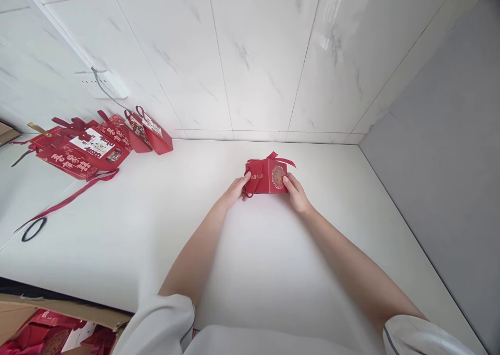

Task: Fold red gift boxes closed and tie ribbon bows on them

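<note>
A small red gift box [267,176] with gold lettering and a red ribbon on top sits on the white table [273,261], close to the tiled wall. My left hand [235,190] grips its left side, thumb on the front face. My right hand [297,193] holds its right side, thumb beside the gold oval emblem. Both arms reach forward from the bottom of the view.
At the far left lies a pile of red gift boxes and bags [94,146] with loose ribbons. A black hair tie [34,229] lies near the left edge. An open cardboard carton [47,329] with red items stands below the table. A grey wall [449,162] bounds the right.
</note>
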The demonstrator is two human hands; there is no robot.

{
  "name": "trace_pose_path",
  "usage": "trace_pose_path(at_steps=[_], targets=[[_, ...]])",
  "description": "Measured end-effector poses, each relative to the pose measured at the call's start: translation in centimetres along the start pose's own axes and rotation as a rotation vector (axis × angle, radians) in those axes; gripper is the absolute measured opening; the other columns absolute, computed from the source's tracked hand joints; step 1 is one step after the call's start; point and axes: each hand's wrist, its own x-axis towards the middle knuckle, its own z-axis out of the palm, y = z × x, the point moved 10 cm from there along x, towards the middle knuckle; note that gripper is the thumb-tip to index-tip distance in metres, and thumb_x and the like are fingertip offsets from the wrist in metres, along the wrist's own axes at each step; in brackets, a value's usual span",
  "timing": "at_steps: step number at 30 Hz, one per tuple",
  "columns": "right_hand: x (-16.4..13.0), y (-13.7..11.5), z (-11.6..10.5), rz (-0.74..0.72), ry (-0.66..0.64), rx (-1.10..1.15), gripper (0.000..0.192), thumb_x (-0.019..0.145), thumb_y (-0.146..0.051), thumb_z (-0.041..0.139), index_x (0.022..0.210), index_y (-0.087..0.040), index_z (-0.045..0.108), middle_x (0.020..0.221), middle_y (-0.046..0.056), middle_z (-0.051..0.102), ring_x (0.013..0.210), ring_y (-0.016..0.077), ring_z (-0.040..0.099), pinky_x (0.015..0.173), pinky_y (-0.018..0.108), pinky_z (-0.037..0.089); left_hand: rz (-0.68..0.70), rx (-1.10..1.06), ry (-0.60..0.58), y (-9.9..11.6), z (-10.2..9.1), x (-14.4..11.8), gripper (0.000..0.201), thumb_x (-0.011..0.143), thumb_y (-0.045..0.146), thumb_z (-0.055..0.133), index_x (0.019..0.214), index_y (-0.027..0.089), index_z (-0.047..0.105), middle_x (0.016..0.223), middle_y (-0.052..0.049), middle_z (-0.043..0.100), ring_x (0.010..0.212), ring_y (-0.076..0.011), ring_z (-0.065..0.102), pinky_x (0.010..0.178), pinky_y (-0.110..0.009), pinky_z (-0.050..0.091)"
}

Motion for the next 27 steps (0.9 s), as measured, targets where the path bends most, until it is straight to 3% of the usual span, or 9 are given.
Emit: trace_pose_path(at_steps=[4,8,13,16,18,21,24,27], targets=[[-0.5,0.0,0.8,0.05,-0.063,0.044,0.056,0.086,-0.06,0.051,0.133,-0.031,0.045,0.122,0.007,0.061,0.091,0.0242,0.063,0.049,0.029,0.049,0.014,0.045,0.08,-0.3,-1.0,0.4,0.06,0.079,0.075,0.047,0.066,0.017,0.053,0.054,-0.003,0.053,0.043,-0.0119,0.05,0.041,-0.026,0.036],[-0.8,-0.7,1.2,0.013,-0.086,0.042,0.061,0.085,-0.055,0.056,0.14,-0.034,0.041,0.137,0.006,0.051,0.115,0.029,0.055,0.057,0.032,0.057,0.01,0.08,0.132,-0.4,-1.4,0.6,0.061,0.079,0.075,0.048,0.077,0.015,0.06,0.058,-0.005,0.058,0.049,-0.0144,0.056,0.047,-0.027,0.043],[-0.6,-0.4,1.2,-0.009,-0.075,0.023,0.065,0.085,-0.055,0.055,0.143,-0.033,0.038,0.138,0.007,0.05,0.117,0.0294,0.053,0.057,0.032,0.058,0.055,-0.001,0.12,0.0,-1.7,0.5,0.052,0.079,0.068,0.056,0.086,0.016,0.062,0.067,-0.004,0.06,0.054,-0.0125,0.057,0.049,-0.025,0.044],[-0.2,0.9,-0.1,0.041,0.048,0.003,0.066,0.087,-0.06,0.048,0.145,-0.033,0.033,0.131,0.007,0.055,0.106,0.0265,0.059,0.055,0.032,0.056,0.094,-0.037,0.106,0.4,-1.7,0.4,0.045,0.078,0.061,0.063,0.083,0.017,0.063,0.072,-0.003,0.063,0.059,-0.0118,0.058,0.054,-0.025,0.045],[0.0,1.8,-1.0,0.093,0.122,-0.02,0.062,0.088,-0.063,0.043,0.142,-0.033,0.037,0.12,0.006,0.061,0.089,0.0233,0.064,0.054,0.033,0.056,0.146,-0.048,0.064,0.9,-1.2,0.3,0.039,0.077,0.053,0.068,0.09,0.017,0.066,0.091,-0.006,0.069,0.079,-0.0153,0.064,0.069,-0.027,0.049],[0.3,2.6,-0.8,0.13,0.071,-0.056,0.052,0.089,-0.061,0.04,0.129,-0.03,0.054,0.091,0.004,0.067,0.067,0.0201,0.061,0.058,0.036,0.055,0.216,-0.031,-0.033,1.6,-0.1,0.1,0.039,0.077,0.045,0.072,0.107,0.019,0.068,0.118,-0.009,0.066,0.109,-0.0221,0.061,0.095,-0.035,0.045],[0.4,2.5,-0.2,0.126,0.007,-0.076,0.043,0.089,-0.056,0.044,0.116,-0.029,0.064,0.074,0.002,0.066,0.06,0.0194,0.057,0.059,0.037,0.053,0.192,-0.017,-0.08,1.4,0.3,0.0,0.041,0.078,0.046,0.071,0.105,0.016,0.071,0.112,-0.011,0.069,0.107,-0.0246,0.061,0.099,-0.04,0.042],[0.2,2.0,-0.1,0.122,-0.011,-0.059,0.045,0.089,-0.058,0.043,0.117,-0.029,0.064,0.078,0.003,0.068,0.065,0.02,0.06,0.06,0.036,0.053,0.16,-0.047,-0.116,1.1,0.6,0.0,0.044,0.079,0.05,0.068,0.104,0.014,0.071,0.111,-0.013,0.069,0.105,-0.0251,0.062,0.098,-0.041,0.044]])
